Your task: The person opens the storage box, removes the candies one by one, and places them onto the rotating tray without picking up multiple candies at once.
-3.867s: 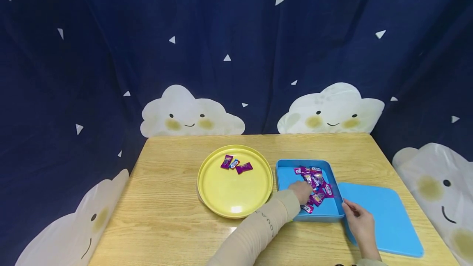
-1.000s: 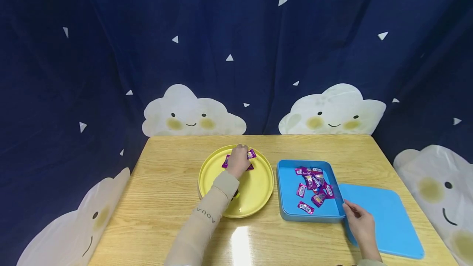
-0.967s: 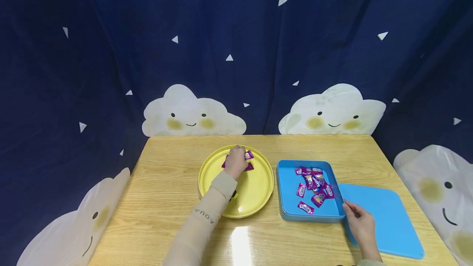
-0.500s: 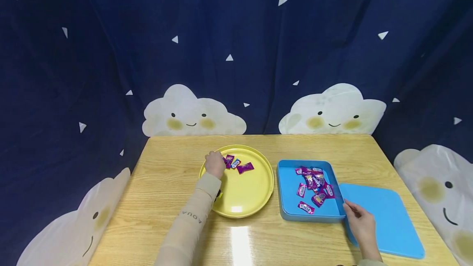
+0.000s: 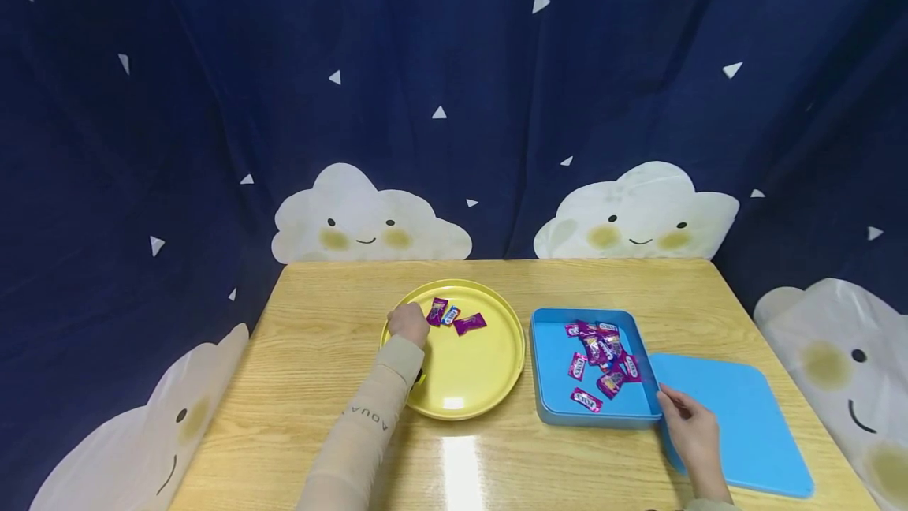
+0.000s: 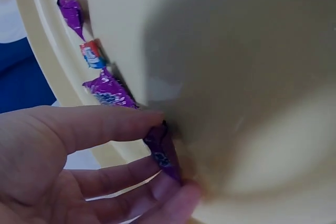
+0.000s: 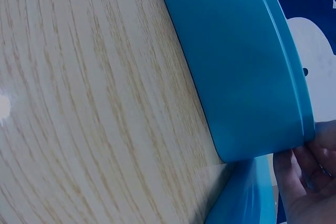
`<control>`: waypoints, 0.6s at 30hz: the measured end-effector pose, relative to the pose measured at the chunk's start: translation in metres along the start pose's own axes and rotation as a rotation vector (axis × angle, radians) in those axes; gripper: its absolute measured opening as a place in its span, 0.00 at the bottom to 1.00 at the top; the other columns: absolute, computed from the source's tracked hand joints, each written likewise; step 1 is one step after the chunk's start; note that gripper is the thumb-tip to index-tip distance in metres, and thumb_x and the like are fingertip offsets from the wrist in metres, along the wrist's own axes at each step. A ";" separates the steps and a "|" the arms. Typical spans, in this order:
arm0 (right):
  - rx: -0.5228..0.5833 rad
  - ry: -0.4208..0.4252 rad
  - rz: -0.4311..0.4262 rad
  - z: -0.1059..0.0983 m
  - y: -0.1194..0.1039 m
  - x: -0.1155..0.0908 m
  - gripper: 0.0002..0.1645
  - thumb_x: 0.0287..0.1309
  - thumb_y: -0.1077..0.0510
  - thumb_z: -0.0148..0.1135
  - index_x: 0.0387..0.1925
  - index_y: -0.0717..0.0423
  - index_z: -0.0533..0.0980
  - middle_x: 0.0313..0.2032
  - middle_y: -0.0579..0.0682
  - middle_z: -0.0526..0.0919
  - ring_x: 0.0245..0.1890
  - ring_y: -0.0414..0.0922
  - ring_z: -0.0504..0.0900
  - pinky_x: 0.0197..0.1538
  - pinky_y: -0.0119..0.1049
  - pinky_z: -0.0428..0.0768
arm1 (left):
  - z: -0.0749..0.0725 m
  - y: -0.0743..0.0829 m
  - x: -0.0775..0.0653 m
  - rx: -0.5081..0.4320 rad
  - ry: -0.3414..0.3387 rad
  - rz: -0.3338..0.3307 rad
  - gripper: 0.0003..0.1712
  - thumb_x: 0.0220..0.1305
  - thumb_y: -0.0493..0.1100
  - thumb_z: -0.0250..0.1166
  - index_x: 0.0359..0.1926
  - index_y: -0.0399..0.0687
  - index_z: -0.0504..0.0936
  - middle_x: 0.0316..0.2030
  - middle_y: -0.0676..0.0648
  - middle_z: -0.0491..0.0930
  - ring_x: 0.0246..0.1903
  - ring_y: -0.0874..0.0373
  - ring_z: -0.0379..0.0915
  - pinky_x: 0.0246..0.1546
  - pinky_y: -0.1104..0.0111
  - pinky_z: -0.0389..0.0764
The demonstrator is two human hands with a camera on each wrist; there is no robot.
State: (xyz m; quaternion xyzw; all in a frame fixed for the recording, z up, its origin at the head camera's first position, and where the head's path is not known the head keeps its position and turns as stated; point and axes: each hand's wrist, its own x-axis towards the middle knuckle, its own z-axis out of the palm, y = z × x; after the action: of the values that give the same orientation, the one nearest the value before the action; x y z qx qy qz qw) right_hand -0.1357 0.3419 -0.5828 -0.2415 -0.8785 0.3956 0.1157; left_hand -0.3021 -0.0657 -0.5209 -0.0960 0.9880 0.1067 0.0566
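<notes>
In the head view my left hand is over the left side of a round yellow plate. The left wrist view shows its thumb and fingers pinching a purple-wrapped candy close over the plate. Along the plate's far side lie two purple-wrapped candies, one upright and one slanted, with a small red-and-blue one between them. My right hand grips the near right corner of a shallow blue box, fingertips at its rim.
Inside the box, several purple and pink wrapped candies lie mostly in a heap. A flat blue lid lies right of the box, partly behind my right hand. Everything stands on a wooden table, with a dark blue curtain behind.
Earlier my left hand was in the blue box; it then moved to the plate's far side with a candy, and left to the plate's left edge. My right hand has stayed at the box corner.
</notes>
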 end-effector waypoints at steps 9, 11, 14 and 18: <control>-0.020 0.007 0.039 0.001 -0.007 -0.003 0.27 0.62 0.44 0.50 0.51 0.62 0.75 0.45 0.61 0.79 0.37 0.44 0.74 0.28 0.29 0.75 | 0.001 -0.002 0.000 0.008 -0.068 -0.016 0.11 0.54 0.34 0.58 0.37 0.34 0.81 0.34 0.38 0.80 0.34 0.48 0.78 0.28 0.62 0.79; -0.017 -0.007 0.052 0.000 -0.009 -0.003 0.27 0.63 0.45 0.50 0.51 0.63 0.75 0.46 0.62 0.78 0.38 0.46 0.74 0.28 0.25 0.73 | 0.001 -0.002 0.000 0.006 -0.077 -0.018 0.11 0.54 0.34 0.57 0.38 0.34 0.81 0.34 0.38 0.81 0.34 0.48 0.78 0.28 0.63 0.79; -0.011 -0.015 0.064 -0.005 -0.021 -0.008 0.24 0.63 0.50 0.51 0.51 0.65 0.74 0.47 0.64 0.78 0.39 0.49 0.74 0.27 0.21 0.69 | 0.002 -0.002 0.000 0.003 -0.065 -0.012 0.11 0.54 0.34 0.58 0.37 0.34 0.81 0.34 0.38 0.81 0.34 0.48 0.78 0.28 0.62 0.79; 0.001 0.005 0.049 -0.007 -0.025 -0.011 0.23 0.62 0.52 0.53 0.49 0.66 0.75 0.44 0.65 0.79 0.37 0.49 0.75 0.27 0.26 0.72 | 0.003 -0.003 0.001 -0.010 -0.049 -0.021 0.11 0.53 0.34 0.58 0.37 0.34 0.81 0.34 0.38 0.81 0.35 0.47 0.78 0.29 0.61 0.80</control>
State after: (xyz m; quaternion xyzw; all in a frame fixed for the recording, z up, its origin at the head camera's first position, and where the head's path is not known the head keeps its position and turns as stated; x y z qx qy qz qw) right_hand -0.1319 0.3266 -0.5592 -0.2637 -0.8719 0.3981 0.1082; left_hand -0.3023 -0.0676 -0.5249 -0.1039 0.9848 0.1132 0.0812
